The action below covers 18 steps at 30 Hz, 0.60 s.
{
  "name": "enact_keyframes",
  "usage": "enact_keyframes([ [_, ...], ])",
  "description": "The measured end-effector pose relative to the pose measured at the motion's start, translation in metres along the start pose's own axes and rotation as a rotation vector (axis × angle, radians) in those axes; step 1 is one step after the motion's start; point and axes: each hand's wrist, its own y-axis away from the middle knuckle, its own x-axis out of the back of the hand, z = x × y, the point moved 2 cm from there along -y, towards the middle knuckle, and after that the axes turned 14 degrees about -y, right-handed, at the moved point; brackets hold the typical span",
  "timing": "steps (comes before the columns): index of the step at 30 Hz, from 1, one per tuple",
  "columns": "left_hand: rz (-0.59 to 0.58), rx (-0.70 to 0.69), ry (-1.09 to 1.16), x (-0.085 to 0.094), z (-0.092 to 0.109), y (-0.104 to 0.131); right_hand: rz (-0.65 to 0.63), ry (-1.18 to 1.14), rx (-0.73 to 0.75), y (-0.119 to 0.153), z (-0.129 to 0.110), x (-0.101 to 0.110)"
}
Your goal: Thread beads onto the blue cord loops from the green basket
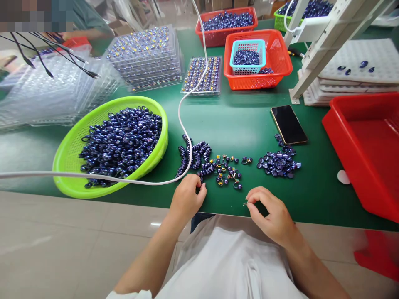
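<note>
My left hand (187, 194) is closed, thumb and fingers pinched at the near end of the rows of dark blue rings (197, 158); whatever it grips is hidden. Between the thumb and fingertip of my right hand (270, 212) is a small silvery piece (245, 204), too small to name, held just above the table's front edge. Several assembled rings with yellow and metal parts (222, 168) lie beyond and between my hands. To their right is a heap of loose dark blue caps (278, 162).
A green basket (59, 166) full of dark blue rings stands left, crossed by a white cable (182, 120). A phone (289, 124) and red bin (346, 137) are right. Filled clear trays (146, 58), an orange basket (282, 62) and white foam trays (324, 89) stand behind.
</note>
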Motion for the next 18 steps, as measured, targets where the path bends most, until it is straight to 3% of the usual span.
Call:
enact_keyframes([
  [7,0.019,0.025,-0.001,0.0082,-0.0008,-0.0016,-0.002,-0.012,-0.019,0.0021,0.0022,0.0010],
  [14,-0.066,0.078,-0.048,0.0040,0.0048,-0.0062,0.000,-0.010,-0.018,0.0021,0.0027,0.0019],
  [18,-0.048,0.093,-0.025,0.0045,0.0060,-0.0079,0.004,-0.018,-0.015,0.0024,0.0026,0.0030],
])
